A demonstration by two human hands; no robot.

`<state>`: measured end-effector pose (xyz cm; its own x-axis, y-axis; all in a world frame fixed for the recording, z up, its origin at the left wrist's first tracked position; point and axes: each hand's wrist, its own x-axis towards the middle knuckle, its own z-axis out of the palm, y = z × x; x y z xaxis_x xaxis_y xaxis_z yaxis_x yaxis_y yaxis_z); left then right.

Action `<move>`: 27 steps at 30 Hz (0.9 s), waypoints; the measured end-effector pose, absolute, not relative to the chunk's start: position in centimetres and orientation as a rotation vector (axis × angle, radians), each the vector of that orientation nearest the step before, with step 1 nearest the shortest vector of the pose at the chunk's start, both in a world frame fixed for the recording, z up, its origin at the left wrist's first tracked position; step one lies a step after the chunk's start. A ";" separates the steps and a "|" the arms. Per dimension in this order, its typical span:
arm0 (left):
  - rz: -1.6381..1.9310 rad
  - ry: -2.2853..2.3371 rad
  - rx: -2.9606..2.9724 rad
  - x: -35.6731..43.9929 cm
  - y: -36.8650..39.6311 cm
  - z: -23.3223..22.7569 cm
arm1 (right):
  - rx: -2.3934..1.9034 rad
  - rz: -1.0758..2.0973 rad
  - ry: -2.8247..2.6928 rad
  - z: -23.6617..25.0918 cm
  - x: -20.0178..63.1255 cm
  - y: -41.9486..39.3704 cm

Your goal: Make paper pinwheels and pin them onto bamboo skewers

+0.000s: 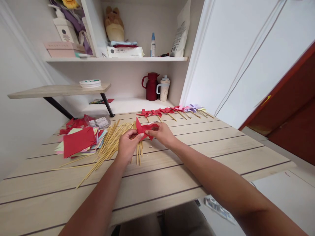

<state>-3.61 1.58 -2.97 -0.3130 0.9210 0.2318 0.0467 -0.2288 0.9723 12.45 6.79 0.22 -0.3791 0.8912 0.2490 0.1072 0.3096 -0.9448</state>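
Observation:
A red paper pinwheel (140, 128) is held up between both hands over the table, its blades partly curled. My left hand (128, 143) pinches its lower left side between thumb and fingers. On its right, my right hand (161, 133) grips a folded blade, thumb near the centre. Beneath and left of the hands lies a loose heap of thin wooden sticks (112, 141). Just right of my left hand, a tiny round piece (150, 147) rests on the boards. Farther left sits a stack of coloured paper sheets (78, 142), a red one on top.
Finished pinwheels on sticks (169, 111) line the table's back edge. Behind them stand a dark red jug (152, 87) and a speckled cup (164, 88). A raised wooden shelf (59, 90) on black legs overhangs the left rear, near a clear plastic packet (99, 122).

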 end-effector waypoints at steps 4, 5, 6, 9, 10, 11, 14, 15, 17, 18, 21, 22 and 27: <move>1.650 1.295 1.180 -3.5 1.6 -3.0 | -0.896 1.156 -1.729 0.1 12.4 6.8; 1.659 1.285 1.167 -3.5 1.6 -3.0 | -0.900 1.149 -1.733 0.1 12.4 6.8; 1.667 1.274 1.152 -3.5 1.6 -3.0 | -0.904 1.139 -1.738 0.2 12.4 6.7; 1.673 1.248 1.114 -3.6 1.7 -3.0 | -0.895 1.122 -1.750 0.4 12.4 6.5; 1.672 1.241 1.109 -3.6 1.7 -2.9 | -0.885 1.120 -1.755 0.5 12.4 6.5; 1.673 1.235 1.107 -3.6 1.7 -2.9 | -0.876 1.119 -1.761 0.6 12.5 6.4; 1.671 1.227 1.111 -3.5 1.6 -2.8 | -0.870 1.117 -1.776 0.6 12.4 6.4; 1.669 1.228 1.111 -3.5 1.5 -2.7 | -0.873 1.119 -1.776 0.6 12.4 6.4; 1.671 1.231 1.104 -3.5 1.4 -2.6 | -0.869 1.122 -1.767 0.5 12.3 6.4; 1.677 1.233 1.099 -3.5 1.4 -2.5 | -0.861 1.122 -1.762 0.4 12.2 6.4; 1.708 1.244 1.064 -3.4 1.3 -2.2 | -0.810 1.126 -1.759 0.2 12.1 6.4; 1.716 1.251 1.047 -3.4 1.3 -2.2 | -0.787 1.141 -1.754 0.1 12.1 6.4; 1.747 1.295 0.996 -3.7 1.5 -2.3 | -0.692 1.247 -1.655 -0.5 12.4 7.3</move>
